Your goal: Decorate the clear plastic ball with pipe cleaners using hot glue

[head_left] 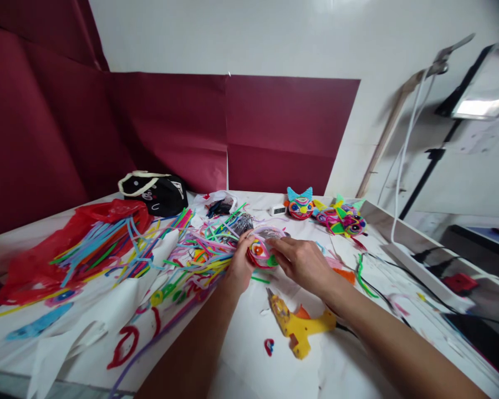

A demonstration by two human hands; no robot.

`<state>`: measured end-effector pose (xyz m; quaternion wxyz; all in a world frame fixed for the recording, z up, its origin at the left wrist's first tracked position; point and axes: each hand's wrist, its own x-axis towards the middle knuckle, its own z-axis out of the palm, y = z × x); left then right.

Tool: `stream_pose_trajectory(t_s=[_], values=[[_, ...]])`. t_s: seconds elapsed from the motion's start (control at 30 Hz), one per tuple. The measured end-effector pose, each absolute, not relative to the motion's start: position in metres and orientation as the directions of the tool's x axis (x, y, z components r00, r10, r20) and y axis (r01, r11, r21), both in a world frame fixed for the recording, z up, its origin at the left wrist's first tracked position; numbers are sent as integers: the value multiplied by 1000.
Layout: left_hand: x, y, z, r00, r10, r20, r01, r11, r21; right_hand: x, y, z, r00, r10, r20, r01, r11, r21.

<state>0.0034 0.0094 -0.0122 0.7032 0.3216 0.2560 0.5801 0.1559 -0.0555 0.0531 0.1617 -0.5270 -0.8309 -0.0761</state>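
Note:
Between my two hands is a round craft piece made of coiled pipe cleaners, pink, red and green, with an orange-red spot like an eye. My left hand is closed round its left side. On its right side the bent fingers of my right hand press at the surface; whether they pinch a small part is hidden. A yellow hot glue gun lies on the white table below my right hand. Near it rests a small red and blue coiled piece.
Loose pipe cleaners pile up at the left, some in a red plastic bag. Behind stand a black pouch, a cat-faced craft piece and another colourful one. A power strip and cables run along the right.

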Motion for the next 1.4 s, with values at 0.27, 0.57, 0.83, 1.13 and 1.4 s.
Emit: stream_pose_trajectory(t_s=[0.27, 0.57, 0.83, 1.13, 1.4], values=[[2, 13, -17, 209, 978, 1, -622, 132, 772, 157, -55, 55, -391, 859, 331, 891, 443, -98], [1, 12, -16, 296, 953, 61, -619, 143, 772, 158, -54, 59, -367, 871, 327, 899, 423, -117], [-2, 7, -17, 406, 907, 115, -535, 134, 834, 162, -54, 62, -322, 884, 339, 912, 385, -139], [2, 4, -19, 386, 914, 125, -469, 78, 880, 166, -55, 59, -342, 863, 373, 893, 421, -156], [5, 8, -27, 380, 913, 150, -445, 39, 895, 170, -61, 60, -338, 875, 348, 895, 412, -168]])
